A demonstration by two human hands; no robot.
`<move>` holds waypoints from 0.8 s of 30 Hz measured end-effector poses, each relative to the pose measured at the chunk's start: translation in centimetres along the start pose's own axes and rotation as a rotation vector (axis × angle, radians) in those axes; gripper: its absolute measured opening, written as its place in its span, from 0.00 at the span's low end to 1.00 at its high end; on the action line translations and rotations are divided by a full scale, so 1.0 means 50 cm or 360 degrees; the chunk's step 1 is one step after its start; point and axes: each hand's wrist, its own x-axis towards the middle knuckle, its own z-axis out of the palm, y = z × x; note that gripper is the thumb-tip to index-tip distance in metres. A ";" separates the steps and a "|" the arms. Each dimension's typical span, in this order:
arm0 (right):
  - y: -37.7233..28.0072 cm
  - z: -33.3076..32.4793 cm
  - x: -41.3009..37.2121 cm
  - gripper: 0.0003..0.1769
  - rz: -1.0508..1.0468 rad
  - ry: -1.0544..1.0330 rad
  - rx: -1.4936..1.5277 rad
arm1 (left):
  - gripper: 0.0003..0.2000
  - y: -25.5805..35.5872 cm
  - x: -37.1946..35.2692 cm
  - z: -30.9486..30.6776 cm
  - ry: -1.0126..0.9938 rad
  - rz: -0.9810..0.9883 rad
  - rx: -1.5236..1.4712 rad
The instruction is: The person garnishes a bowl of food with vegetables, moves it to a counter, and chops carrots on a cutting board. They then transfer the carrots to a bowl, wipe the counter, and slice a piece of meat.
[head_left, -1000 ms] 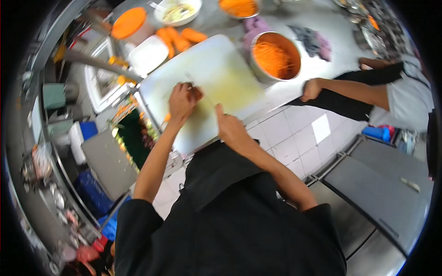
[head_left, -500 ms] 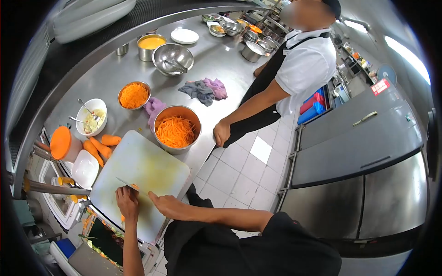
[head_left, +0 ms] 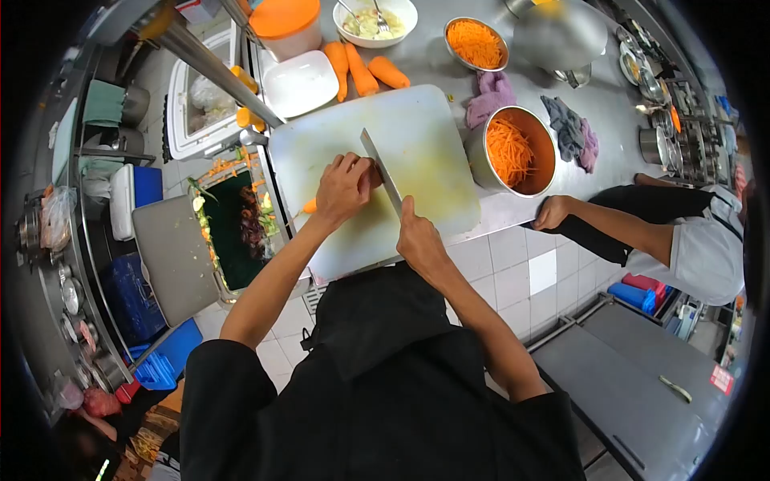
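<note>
My right hand is closed round the handle of a knife, whose blade slants across a white, yellow-stained cutting board. Just left of the blade, my left hand has its fingers curled down over a carrot. Only the carrot's orange end shows by the wrist; the rest is hidden under the hand. To the right of the board stands a steel pot with shredded carrot in it. Several whole carrots lie beyond the board's far edge.
Behind the board are a white dish, an orange-lidded tub and a bowl with spoons. A bowl of shredded carrot and cloths lie farther right. A scrap bin stands left. A co-worker's hand touches the table edge.
The whole view has swung round and tilted down, so the board now lies nearer the middle. Both hands stay at the board, the knife in the right and the carrot under the left.
</note>
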 end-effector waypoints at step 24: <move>0.083 -0.078 -0.035 0.17 0.0424 0.0021 0.0265 | 0.29 0.117 -0.046 -0.092 -0.0075 -0.0139 -0.0379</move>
